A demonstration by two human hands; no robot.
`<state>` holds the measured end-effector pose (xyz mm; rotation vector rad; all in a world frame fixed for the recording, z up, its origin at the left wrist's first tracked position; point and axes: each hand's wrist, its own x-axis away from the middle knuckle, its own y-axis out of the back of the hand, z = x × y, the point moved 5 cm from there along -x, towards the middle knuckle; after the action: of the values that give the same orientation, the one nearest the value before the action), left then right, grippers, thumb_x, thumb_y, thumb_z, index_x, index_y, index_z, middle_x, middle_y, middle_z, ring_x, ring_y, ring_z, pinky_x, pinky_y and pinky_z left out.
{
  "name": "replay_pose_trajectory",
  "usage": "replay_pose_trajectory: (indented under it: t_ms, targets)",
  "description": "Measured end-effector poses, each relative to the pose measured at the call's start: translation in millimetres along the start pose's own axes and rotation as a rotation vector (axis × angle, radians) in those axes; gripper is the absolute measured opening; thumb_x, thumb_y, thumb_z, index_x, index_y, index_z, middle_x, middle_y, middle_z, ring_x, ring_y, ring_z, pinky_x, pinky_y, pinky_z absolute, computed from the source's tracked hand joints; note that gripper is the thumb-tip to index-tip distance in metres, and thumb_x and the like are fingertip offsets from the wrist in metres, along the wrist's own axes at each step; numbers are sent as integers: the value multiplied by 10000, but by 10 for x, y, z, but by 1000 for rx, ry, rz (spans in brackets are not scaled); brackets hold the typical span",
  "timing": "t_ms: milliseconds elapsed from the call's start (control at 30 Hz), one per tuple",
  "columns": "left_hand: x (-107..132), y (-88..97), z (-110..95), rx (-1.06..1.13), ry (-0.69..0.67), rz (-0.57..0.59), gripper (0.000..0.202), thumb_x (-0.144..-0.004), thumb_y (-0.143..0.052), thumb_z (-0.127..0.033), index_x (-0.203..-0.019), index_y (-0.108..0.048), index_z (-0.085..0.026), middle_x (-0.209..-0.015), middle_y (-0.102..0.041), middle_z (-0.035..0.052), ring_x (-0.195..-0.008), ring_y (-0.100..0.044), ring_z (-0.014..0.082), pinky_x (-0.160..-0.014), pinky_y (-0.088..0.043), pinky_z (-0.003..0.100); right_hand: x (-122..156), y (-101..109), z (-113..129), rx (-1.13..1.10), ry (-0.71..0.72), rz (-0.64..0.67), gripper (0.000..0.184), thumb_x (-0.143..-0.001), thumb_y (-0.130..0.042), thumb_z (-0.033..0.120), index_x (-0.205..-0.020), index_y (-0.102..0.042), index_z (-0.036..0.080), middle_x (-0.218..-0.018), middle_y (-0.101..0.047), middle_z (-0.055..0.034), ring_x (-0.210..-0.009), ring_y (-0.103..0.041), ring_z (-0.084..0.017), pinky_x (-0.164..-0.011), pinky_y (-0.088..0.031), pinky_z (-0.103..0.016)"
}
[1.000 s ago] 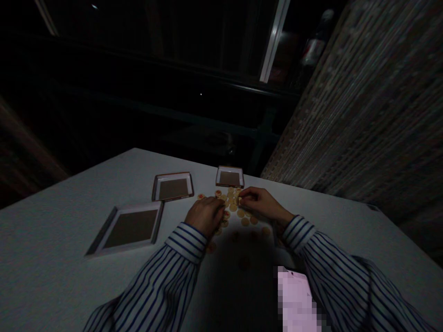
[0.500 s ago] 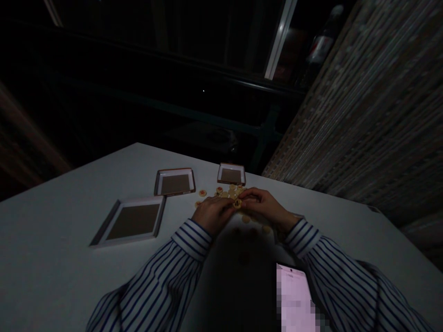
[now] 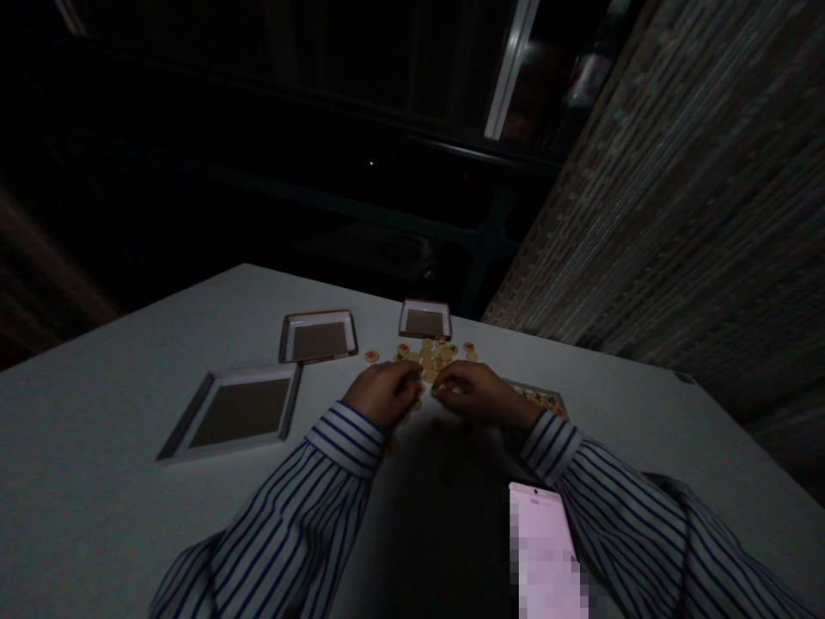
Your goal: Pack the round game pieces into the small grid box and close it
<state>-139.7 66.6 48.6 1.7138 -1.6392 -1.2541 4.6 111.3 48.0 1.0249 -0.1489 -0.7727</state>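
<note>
Head view: where are the loose pieces (image 3: 429,364)?

Heaped on the desk (image 3: 109,413), just beyond and between the two hands, some overlapping. A careless nudge could topple the overlapping ones or send discs rolling.

And the hands?

Left hand (image 3: 385,393) curls at the pile's left side; I can't tell whether it grips anything. Right hand (image 3: 473,391) has thumb and fingertips drawn together at the near right edge, with a pale sliver showing there. Too dark to tell if that's a held disc; a pinch so slight could slip.

Anything farther out?

The filled tray (image 3: 541,398) sits by the right wrist, partly hidden behind it. A backward swing could jolt its contents. Nearer, the phone (image 3: 538,533) lies beside the right sleeve (image 3: 619,507), which could drag it.

Light?

Dim. Shadow over the near discs could make one easy to miss.
</note>
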Motion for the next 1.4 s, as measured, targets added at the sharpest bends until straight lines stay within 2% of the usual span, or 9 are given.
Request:
replay_pose_trajectory:
  t_ms: [133, 267, 500, 700, 800, 900, 967, 1167, 1400]
  targets:
    - [-8, 23, 33, -77, -7, -11, 322, -774, -465, -315, -1045, -590, -194, -980, -667, 50, -903, -611, 195, -799, -460, 299, 43, -98, 52, 277, 106, 59, 160, -779, -522, 230, -890, -624, 177, -882, -650, -46, -848, -559, -158, -778, -368, -284]
    - [-13, 18, 40, -107, -17, -4, 332, -785, -446, -327, -1044, -592, -179, -1001, -662, 61, -920, -605, 202, -816, -455, 313, 72, -190, 37, 391, 128, 119, 184, -820, -481, 255, -913, -625, 187, -914, -661, -47, -859, -561, -159, -800, -335, -301]
    - [-12, 10, 46, -118, -21, -10, 327, -799, -416, -335, -1031, -597, -193, -1009, -661, 53, -919, -604, 185, -822, -452, 300, 69, -228, -9, 443, 99, 153, 200, -832, -471, 271, -938, -626, 203, -922, -667, -36, -849, -553, -162, -793, -312, -307]
    - [8, 38, 31, -109, -12, -29, 316, -808, -392, -312, -1012, -609, -206, -1014, -662, 43, -927, -601, 183, -823, -452, 296, 67, -205, 75, 485, 89, 199, 199, -828, -460, 276, -858, -638, 191, -872, -671, -43, -817, -558, -180, -764, -317, -319]
    - [12, 60, 43, -124, 15, -59, 308, -806, -397, -303, -1007, -610, -211, -1009, -664, 40, -925, -604, 183, -822, -453, 292, 58, -123, 103, 450, 80, 166, 212, -833, -454, 288, -875, -634, 184, -890, -661, -48, -841, -552, -171, -762, -329, -295]
    - [11, 84, 51, -154, 45, -80, 309, -807, -395, -294, -1009, -610, -201, -1002, -666, 50, -926, -604, 192, -811, -455, 295, -9, 26, 57, 446, -21, 75, 223, -843, -427, 248, -926, -621, 174, -928, -646, -58, -880, -541, -168, -770, -334, -277]
    - [8, 91, 49, -166, 49, -75, 316, -809, -388, -288, -1012, -610, -188, -997, -666, 63, -918, -607, 202, -800, -458, 304, -81, 93, 22, 485, -59, 61, 233, -841, -414, 216, -957, -612, 171, -949, -640, -66, -894, -535, -174, -777, -332, -281]
    - [4, 79, 60, -163, 40, -58, 312, -807, -386, -266, -1001, -614, -179, -989, -665, 71, -893, -612, 210, -795, -459, 322, -273, 74, -11, 614, 7, 141, 258, -829, -419, 191, -1039, -570, 195, -1038, -615, -65, -957, -502, -210, -771, -336, -324]
    - [-1, 67, 64, -137, 24, -47, 306, -809, -387, -259, -1000, -613, -182, -1009, -660, 71, -907, -608, 199, -809, -454, 319, -313, 17, 20, 649, 56, 188, 255, -848, -409, 190, -1041, -574, 212, -1061, -612, -69, -1006, -479, -215, -769, -323, -348]
